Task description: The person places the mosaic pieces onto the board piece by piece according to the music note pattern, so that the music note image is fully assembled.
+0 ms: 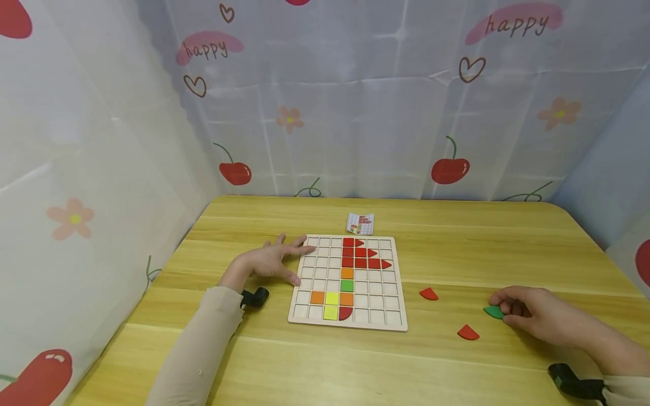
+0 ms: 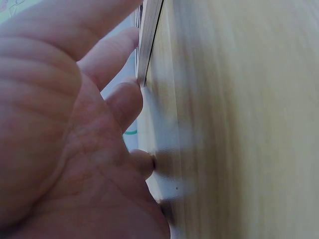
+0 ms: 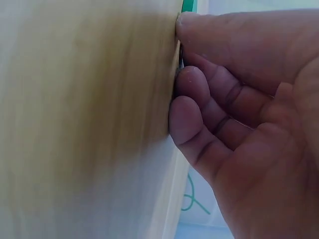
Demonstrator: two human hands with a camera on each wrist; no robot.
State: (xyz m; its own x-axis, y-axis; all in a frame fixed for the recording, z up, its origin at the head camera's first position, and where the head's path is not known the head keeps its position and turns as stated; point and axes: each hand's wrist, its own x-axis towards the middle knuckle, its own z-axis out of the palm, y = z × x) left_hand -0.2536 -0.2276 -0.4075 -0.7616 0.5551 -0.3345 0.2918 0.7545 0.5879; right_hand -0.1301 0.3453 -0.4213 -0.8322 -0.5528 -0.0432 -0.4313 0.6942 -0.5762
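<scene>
A wooden grid board [image 1: 373, 303] lies on the table with red, orange, green and yellow pieces set in some of its squares. My left hand [image 1: 270, 260] is at the board's left side, fingers spread, with thumb and fingertips right at the rim [image 2: 148, 42]. To the right of the board, my right hand [image 1: 540, 313] pinches a green leaf-shaped piece [image 1: 493, 312] between thumb and fingers, low over the table. In the right wrist view only a bit of that green piece [image 3: 187, 6] shows past the thumb; the other fingers are curled at the tabletop.
Two loose red quarter-round pieces, a farther one [image 1: 429, 294] and a nearer one [image 1: 468, 332], lie between the board and my right hand. Behind the board is a small pattern card [image 1: 360, 224]. A printed curtain [image 1: 345, 124] hangs behind the wooden table [image 1: 482, 237].
</scene>
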